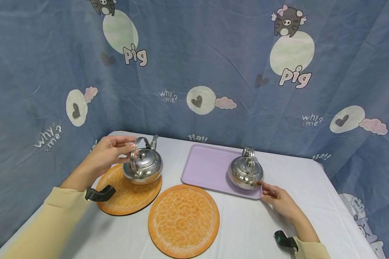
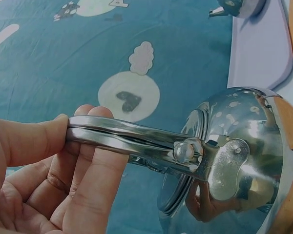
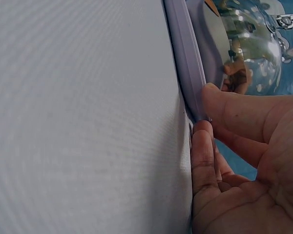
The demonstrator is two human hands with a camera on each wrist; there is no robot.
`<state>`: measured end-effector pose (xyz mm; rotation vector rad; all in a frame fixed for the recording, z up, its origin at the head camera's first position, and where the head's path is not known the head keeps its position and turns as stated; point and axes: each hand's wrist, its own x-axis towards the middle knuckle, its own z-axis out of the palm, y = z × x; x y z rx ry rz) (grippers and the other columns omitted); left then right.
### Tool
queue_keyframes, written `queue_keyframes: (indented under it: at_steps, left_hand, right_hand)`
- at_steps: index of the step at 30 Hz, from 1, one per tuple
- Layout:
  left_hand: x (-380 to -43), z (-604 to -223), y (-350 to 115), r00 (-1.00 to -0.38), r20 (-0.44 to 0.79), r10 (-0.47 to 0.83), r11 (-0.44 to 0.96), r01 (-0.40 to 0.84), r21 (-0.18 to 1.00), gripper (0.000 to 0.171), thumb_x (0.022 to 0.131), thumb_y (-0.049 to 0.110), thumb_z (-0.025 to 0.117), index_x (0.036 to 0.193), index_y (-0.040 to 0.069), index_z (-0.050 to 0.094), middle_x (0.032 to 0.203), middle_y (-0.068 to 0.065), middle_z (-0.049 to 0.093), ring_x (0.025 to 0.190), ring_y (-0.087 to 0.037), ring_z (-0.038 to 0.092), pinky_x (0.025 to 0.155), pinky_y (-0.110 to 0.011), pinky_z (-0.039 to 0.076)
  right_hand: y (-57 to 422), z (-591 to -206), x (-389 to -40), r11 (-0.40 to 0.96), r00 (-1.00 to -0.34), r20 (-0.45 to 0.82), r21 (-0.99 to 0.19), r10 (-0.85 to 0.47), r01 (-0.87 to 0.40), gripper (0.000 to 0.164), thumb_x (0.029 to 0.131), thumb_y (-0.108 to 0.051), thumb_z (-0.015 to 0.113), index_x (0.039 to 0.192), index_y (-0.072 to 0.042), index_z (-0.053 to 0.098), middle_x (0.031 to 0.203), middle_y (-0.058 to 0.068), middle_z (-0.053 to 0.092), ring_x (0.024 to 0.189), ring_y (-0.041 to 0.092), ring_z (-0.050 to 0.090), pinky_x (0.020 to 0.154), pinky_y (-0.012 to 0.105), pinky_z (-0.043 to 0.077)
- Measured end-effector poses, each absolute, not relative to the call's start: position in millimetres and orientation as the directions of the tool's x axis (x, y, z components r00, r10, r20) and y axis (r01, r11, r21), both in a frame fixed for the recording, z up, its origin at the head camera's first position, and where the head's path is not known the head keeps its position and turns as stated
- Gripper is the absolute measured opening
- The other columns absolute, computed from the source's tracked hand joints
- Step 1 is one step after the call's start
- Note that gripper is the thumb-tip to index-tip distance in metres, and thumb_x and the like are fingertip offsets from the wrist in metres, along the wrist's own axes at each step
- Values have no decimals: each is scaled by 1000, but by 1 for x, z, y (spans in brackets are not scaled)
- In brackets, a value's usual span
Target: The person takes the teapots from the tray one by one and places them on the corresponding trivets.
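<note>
On the left, a shiny steel kettle (image 1: 143, 169) is over a round orange placemat (image 1: 123, 198), its spout toward the back. My left hand (image 1: 111, 151) holds its arched handle (image 2: 122, 139), thumb on one side and fingers on the other. A lilac tray (image 1: 202, 167) lies at the back right, and a second steel kettle (image 1: 246, 174) stands on its right end. With thumb and fingers, my right hand (image 1: 277, 201) pinches the tray's near right corner, close beside that kettle. The right thumb (image 3: 234, 109) is on top of the rim.
Another round orange placemat (image 1: 184, 221) lies at the front middle, close to the first one. A white cloth (image 1: 311, 194) covers the table. Behind it hangs a blue printed curtain (image 1: 194, 54), near the table's back edge.
</note>
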<state>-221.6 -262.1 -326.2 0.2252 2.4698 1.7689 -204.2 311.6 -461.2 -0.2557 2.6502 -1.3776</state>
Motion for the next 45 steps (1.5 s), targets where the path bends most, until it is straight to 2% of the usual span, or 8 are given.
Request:
queue_keyframes:
  at_steps: [9, 14, 17, 26, 37, 40, 43, 45]
  left_hand:
    - [-209, -338, -284, -988, 29, 151, 314, 76, 946, 56, 112, 17, 59, 157, -13, 42, 97, 20, 76, 96, 2, 72, 84, -21, 63]
    - [-203, -345, -297, -991, 9, 131, 336, 53, 940, 59, 112, 21, 61, 157, -12, 43, 103, 24, 75, 99, 6, 70, 85, -20, 62]
    - [-200, -348, -304, -992, 9, 127, 347, 52, 936, 57, 112, 20, 60, 157, -12, 43, 101, 22, 75, 98, 4, 71, 84, -20, 63]
    - [-195, -351, -314, -992, 33, 121, 343, 73, 936, 51, 112, 17, 60, 153, -11, 47, 94, 19, 76, 94, 1, 72, 81, -22, 64]
    - [-201, -349, -317, -988, -21, 153, 331, 31, 943, 54, 112, 18, 60, 155, -11, 44, 95, 16, 78, 96, 0, 73, 83, -21, 64]
    - [-202, -349, -320, -984, -33, 177, 312, 24, 950, 44, 112, 18, 60, 151, -2, 52, 95, 13, 78, 95, -2, 74, 84, -21, 63]
    - [-203, -349, -323, -978, -46, 203, 278, 13, 960, 27, 112, 17, 59, 139, 18, 62, 94, 10, 79, 94, -4, 75, 85, -21, 63]
    - [-204, -349, -325, -974, -52, 219, 260, 7, 966, 22, 112, 16, 59, 128, 30, 65, 93, 8, 79, 94, -5, 76, 84, -21, 63]
  right_hand:
    - [311, -461, -203, 571, -975, -59, -817, -216, -77, 59, 105, -8, 67, 158, 6, 47, 151, 29, 60, 118, 10, 63, 93, 12, 51]
    - [310, -460, -203, 567, -975, -54, -820, -215, -80, 59, 105, -7, 67, 158, 6, 46, 142, 26, 66, 115, 7, 62, 93, 13, 51]
    - [310, -461, -204, 571, -976, -52, -817, -213, -81, 59, 105, -8, 67, 158, 6, 46, 139, 25, 67, 115, 7, 62, 93, 13, 50]
    - [311, -460, -204, 573, -977, -61, -817, -207, -70, 58, 106, -7, 66, 159, 5, 45, 150, 30, 60, 120, 11, 60, 94, 11, 48]
    - [313, -458, -205, 561, -977, -65, -826, -201, -61, 60, 105, -8, 66, 159, 5, 45, 147, 30, 61, 117, 6, 60, 92, 10, 48]
    - [313, -460, -205, 558, -977, -64, -827, -202, -61, 60, 105, -8, 67, 159, 5, 45, 147, 29, 62, 114, 3, 60, 92, 11, 49]
    - [313, -461, -205, 558, -977, -57, -827, -207, -70, 60, 105, -7, 67, 159, 6, 46, 145, 29, 63, 113, 1, 59, 92, 12, 49]
    - [313, -461, -205, 555, -976, -55, -829, -208, -72, 60, 104, -7, 67, 158, 6, 46, 142, 28, 65, 111, 0, 59, 92, 12, 49]
